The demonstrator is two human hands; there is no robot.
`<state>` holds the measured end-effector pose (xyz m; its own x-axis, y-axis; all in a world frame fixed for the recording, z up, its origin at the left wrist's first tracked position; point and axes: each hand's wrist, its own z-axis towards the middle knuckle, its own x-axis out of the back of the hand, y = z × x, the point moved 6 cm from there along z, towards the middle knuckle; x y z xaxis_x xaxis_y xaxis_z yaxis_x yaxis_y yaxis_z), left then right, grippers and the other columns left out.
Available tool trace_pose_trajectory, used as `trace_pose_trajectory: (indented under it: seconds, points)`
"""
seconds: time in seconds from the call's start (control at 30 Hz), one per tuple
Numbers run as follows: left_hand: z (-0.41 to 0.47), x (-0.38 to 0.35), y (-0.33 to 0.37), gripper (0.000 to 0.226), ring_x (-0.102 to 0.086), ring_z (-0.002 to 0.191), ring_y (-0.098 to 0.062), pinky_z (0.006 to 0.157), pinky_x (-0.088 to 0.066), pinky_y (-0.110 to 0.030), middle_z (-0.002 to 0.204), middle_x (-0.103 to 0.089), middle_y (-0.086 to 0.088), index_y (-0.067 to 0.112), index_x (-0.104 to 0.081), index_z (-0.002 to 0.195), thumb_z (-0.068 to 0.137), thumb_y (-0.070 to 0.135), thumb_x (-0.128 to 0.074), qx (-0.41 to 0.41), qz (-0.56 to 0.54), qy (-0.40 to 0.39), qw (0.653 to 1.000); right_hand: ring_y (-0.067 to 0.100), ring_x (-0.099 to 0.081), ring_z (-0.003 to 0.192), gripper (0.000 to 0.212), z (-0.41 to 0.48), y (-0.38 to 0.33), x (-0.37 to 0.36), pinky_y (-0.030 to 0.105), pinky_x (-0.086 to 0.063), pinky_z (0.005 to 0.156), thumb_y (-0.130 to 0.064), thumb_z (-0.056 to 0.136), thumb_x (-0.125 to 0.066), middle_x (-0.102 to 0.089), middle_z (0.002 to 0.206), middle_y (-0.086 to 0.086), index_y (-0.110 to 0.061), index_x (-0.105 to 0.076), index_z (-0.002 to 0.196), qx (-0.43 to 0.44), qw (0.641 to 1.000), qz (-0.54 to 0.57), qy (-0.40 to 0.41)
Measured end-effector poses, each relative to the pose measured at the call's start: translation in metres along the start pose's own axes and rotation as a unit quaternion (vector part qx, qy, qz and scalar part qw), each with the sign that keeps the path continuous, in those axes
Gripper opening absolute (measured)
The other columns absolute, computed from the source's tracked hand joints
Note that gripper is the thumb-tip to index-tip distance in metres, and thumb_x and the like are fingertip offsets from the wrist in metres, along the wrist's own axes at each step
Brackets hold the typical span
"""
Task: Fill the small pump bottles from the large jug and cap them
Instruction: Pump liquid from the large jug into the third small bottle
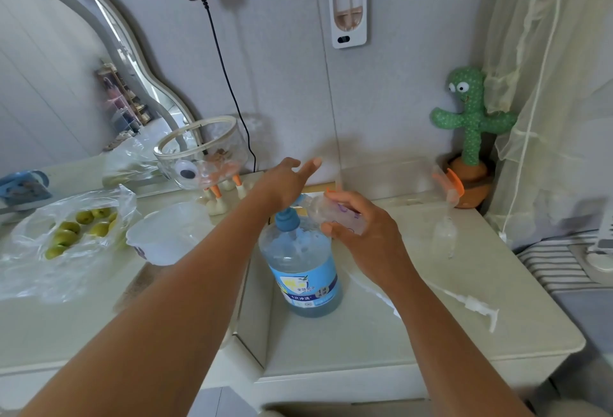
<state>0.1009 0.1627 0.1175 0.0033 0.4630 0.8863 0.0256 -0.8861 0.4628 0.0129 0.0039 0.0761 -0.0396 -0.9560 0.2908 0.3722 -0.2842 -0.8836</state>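
filling is the step in hand: the left hand [285, 184] rests on the blue pump [288, 219] atop the jug [302, 270], fingers spread, while the right hand [361, 231] grips a small clear bottle [331, 212] tipped at the spout. the jug stands on the table [365, 333], holding pale blue liquid. how full the small bottle is i cannot tell. next, i'd say, press steadily, mouth kept under the spout, then fit the loose white cap [471, 304] lying to the right

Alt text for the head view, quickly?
The left hand presses the blue pump of the large jug while the right hand holds a small clear bottle at its spout. A white pump cap lies loose on the table to the right.
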Motion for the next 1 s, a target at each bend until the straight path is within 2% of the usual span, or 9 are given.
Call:
trace_pose_trajectory:
  seconds: [0.1,0.2,0.3,0.4,0.53,0.7,0.8,0.93,1.0]
  points:
    - [0.005,-0.007,-0.004,0.078,-0.049,0.124,-0.03,0.093,-0.035,-0.037,0.139,-0.051,-0.011,0.016,-0.041,0.14,0.088,0.072,-0.03,0.005,0.008,0.0,1.0,0.001,-0.058,0.105,0.037,0.002,0.008,-0.004,0.006,-0.042,0.083,-0.029,0.081,-0.071,-0.061,0.121,-0.02,-0.035,-0.059,0.116,-0.002,1.0,-0.014,-0.004]
    - [0.002,-0.01,-0.004,0.078,-0.049,0.123,-0.031,0.099,-0.037,-0.042,0.135,-0.054,-0.012,0.015,-0.042,0.139,0.087,0.072,-0.029,0.006,0.016,-0.008,1.0,-0.002,-0.056,0.103,0.036,0.0,0.009,-0.003,0.0,-0.039,0.079,-0.03,0.082,-0.071,-0.057,0.132,-0.015,-0.034,-0.059,0.115,-0.005,1.0,-0.018,-0.014]
    - [-0.002,-0.005,-0.002,0.084,-0.052,0.119,-0.034,0.098,-0.038,-0.045,0.133,-0.055,-0.014,0.013,-0.045,0.136,0.085,0.076,-0.028,0.007,0.003,-0.004,1.0,0.003,-0.058,0.105,0.037,-0.001,0.004,0.0,-0.001,-0.039,0.079,-0.03,0.082,-0.071,-0.06,0.128,-0.016,-0.033,-0.059,0.117,0.0,1.0,-0.021,-0.013]
    - [-0.003,0.003,0.003,0.091,-0.05,0.122,-0.038,0.1,-0.038,-0.047,0.136,-0.051,-0.022,0.004,-0.045,0.136,0.084,0.077,-0.027,-0.004,-0.023,0.004,1.0,0.001,-0.058,0.102,0.038,-0.001,-0.002,0.001,0.001,-0.04,0.078,-0.03,0.082,-0.071,-0.063,0.115,-0.02,-0.036,-0.059,0.116,0.003,1.0,-0.015,-0.007]
    - [-0.002,0.005,0.004,0.088,-0.052,0.12,-0.034,0.099,-0.039,-0.045,0.133,-0.054,-0.019,0.007,-0.047,0.135,0.085,0.076,-0.027,-0.006,-0.013,-0.002,1.0,0.0,-0.058,0.098,0.037,0.0,-0.006,0.001,0.003,-0.041,0.074,-0.03,0.082,-0.071,-0.065,0.107,-0.021,-0.037,-0.059,0.116,0.001,1.0,-0.014,-0.006]
    - [0.008,0.001,-0.004,0.079,-0.05,0.124,-0.028,0.095,-0.037,-0.038,0.14,-0.05,-0.01,0.015,-0.044,0.14,0.088,0.072,-0.032,-0.001,0.005,-0.002,1.0,-0.001,-0.056,0.097,0.037,0.005,0.0,-0.001,-0.003,-0.037,0.075,-0.028,0.083,-0.07,-0.064,0.109,-0.019,-0.034,-0.059,0.118,-0.002,1.0,-0.005,-0.014]
    - [0.011,-0.005,-0.007,0.074,-0.049,0.123,-0.029,0.094,-0.036,-0.037,0.14,-0.049,-0.009,0.013,-0.044,0.138,0.09,0.068,-0.03,0.003,0.016,-0.005,1.0,-0.001,-0.057,0.097,0.036,0.007,0.007,-0.003,-0.002,-0.037,0.074,-0.029,0.082,-0.071,-0.064,0.112,-0.017,-0.034,-0.059,0.115,-0.005,1.0,-0.012,-0.014]
    - [0.01,-0.012,-0.006,0.063,-0.045,0.129,-0.028,0.105,-0.034,-0.037,0.141,-0.048,-0.008,0.014,-0.045,0.139,0.095,0.058,-0.032,0.022,0.007,-0.019,1.0,-0.011,-0.054,0.095,0.036,0.005,0.01,-0.005,0.002,-0.041,0.079,-0.03,0.08,-0.072,-0.06,0.121,-0.02,-0.048,-0.053,0.104,-0.006,1.0,-0.016,-0.02]
    - [0.007,-0.01,-0.002,0.065,-0.046,0.127,-0.03,0.104,-0.035,-0.039,0.138,-0.05,-0.011,0.012,-0.046,0.138,0.095,0.059,-0.031,0.02,0.012,-0.015,1.0,-0.015,-0.053,0.095,0.036,0.002,0.007,-0.003,0.005,-0.044,0.081,-0.03,0.08,-0.072,-0.06,0.119,-0.023,-0.049,-0.052,0.103,-0.003,1.0,-0.012,-0.018]
